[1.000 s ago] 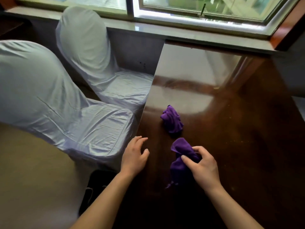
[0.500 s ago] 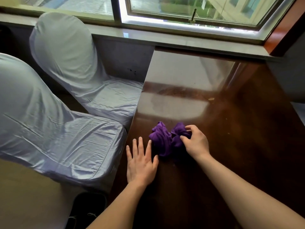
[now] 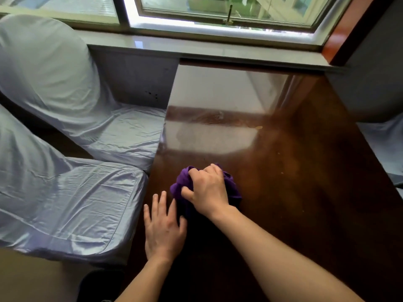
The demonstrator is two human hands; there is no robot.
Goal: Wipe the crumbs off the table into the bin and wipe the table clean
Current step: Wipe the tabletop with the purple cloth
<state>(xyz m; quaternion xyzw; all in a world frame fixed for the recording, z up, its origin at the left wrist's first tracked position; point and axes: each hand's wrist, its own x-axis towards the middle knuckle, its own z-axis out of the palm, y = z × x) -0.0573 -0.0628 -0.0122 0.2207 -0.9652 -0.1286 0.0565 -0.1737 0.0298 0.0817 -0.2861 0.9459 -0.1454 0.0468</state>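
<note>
A bunched purple cloth (image 3: pixel 181 186) lies on the glossy dark wooden table (image 3: pixel 305 192) near its left edge. My right hand (image 3: pixel 207 188) presses down on top of the cloth with the fingers curled into it. Flat on the table just below and left of the cloth rests my left hand (image 3: pixel 163 229), fingers spread, holding nothing. A pale crumb (image 3: pixel 259 127) sits farther back, and smaller specks (image 3: pixel 282 172) are scattered to the right. A dark bin (image 3: pixel 98 286) shows partly on the floor at the bottom left, under my left forearm.
Two chairs in shiny grey covers stand along the table's left side, the near chair (image 3: pixel 65 192) and the far chair (image 3: pixel 65 83). A window sill (image 3: pixel 196 49) runs along the table's far end. Another covered seat (image 3: pixel 386 144) peeks in at the right.
My right hand brought its purple cloth forward to the second cloth and now presses down on the gathered bundle. My left hand went from raised to flat on the table.
</note>
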